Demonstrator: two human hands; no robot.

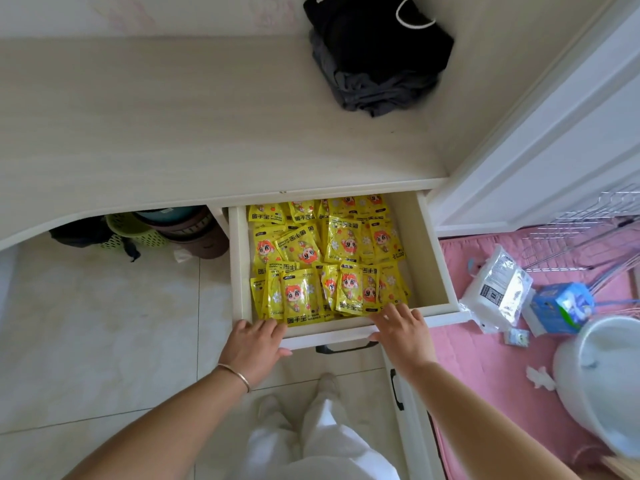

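A white drawer (pixel 426 258) stands pulled out from under the pale wooden desk (pixel 180 116). It is filled with several yellow hand-warmer packets (pixel 322 258) printed with a red-haired cartoon figure. My left hand (pixel 254 348) grips the drawer's front edge at its left corner, fingers over the top and thumb on the face. My right hand (pixel 401 329) rests on the front edge further right, fingers spread and reaching over the nearest packets. A black handle (pixel 346 348) shows on the drawer front between my hands.
Black bag and dark folded clothes (pixel 374 60) sit on the desk's back right. Green basket and stacked basins (pixel 166 230) stand under the desk. Right: pink mat (pixel 485 393), white plastic pack (pixel 495 289), blue box (pixel 562 306), white bin (pixel 602 375), wire rack (pixel 588 233).
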